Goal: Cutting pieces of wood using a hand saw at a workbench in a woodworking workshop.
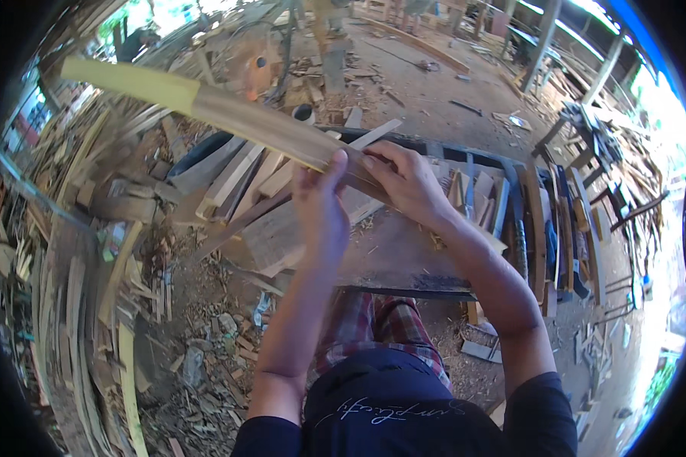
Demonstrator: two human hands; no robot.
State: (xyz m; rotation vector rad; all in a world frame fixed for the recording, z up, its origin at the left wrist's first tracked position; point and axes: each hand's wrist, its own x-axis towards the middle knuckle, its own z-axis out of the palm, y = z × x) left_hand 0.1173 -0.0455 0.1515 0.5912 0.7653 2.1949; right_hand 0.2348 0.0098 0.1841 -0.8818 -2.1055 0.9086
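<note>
A long, narrow wooden board (255, 126) is held up in front of me, slanting from the upper left down to my hands. Its far end looks pale yellow and the rest brown. My left hand (322, 202) is closed around the lower edge, thumb pressed on the face. Close to the near end, my right hand (409, 179) grips the same board with fingers over its top. Below them is a low worktable (404, 255) with a dark rim. Several cut wood strips (232, 179) lie on its left side, and a wide flat plank (276, 228) lies nearer to me.
More wood pieces (484, 199) lie at the table's right, beside a row of upright curved slats (560, 228). Stacked long boards (76, 327) line the left. Scraps and shavings (213, 388) litter the ground. A wooden post (333, 65) stands beyond the table.
</note>
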